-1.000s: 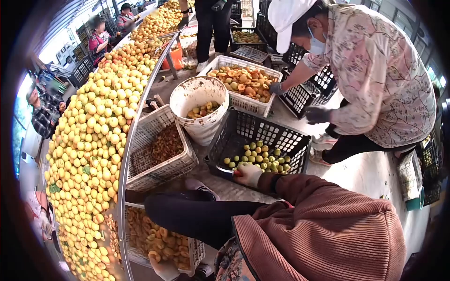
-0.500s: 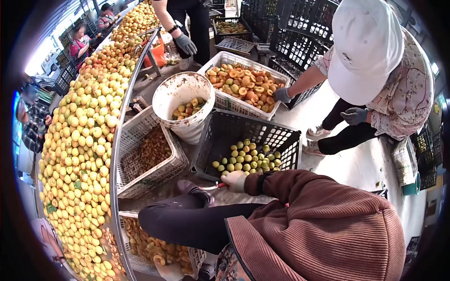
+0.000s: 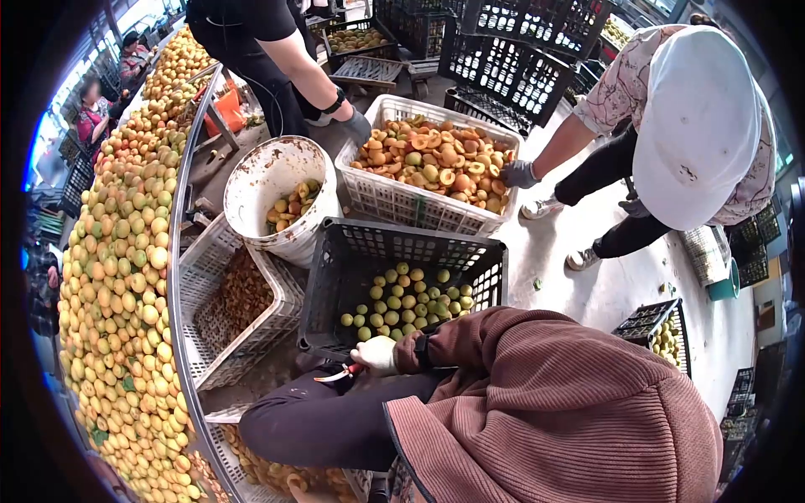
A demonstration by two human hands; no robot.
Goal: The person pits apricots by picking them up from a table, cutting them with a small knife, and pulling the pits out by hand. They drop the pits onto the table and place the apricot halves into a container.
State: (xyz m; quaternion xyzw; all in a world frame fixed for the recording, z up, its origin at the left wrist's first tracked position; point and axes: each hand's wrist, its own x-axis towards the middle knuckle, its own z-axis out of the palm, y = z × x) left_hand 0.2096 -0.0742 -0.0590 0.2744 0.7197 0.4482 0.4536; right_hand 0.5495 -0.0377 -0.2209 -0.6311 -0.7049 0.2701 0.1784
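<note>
Sunlit floor [image 3: 563, 281] spreads beyond my right hand [image 3: 376, 355], clamped on a red-handled tool [image 3: 342, 373] near the black crate [image 3: 335, 289].

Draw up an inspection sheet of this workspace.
Surface: floor sunlit, with a few scattered bits.
Job's things: red-handled tool; black crate holding green-yellow fruit.
Clutter: white bucket with fruit pieces, beside a scrap crate.
Hands: right hand, gloved, grips the tool; left hand not clearly seen.
Cables: nothing clearly seen.
Surroundings: co-workers' hands at a white crate of halved fruit; fruit heap; stacked crates.
</note>
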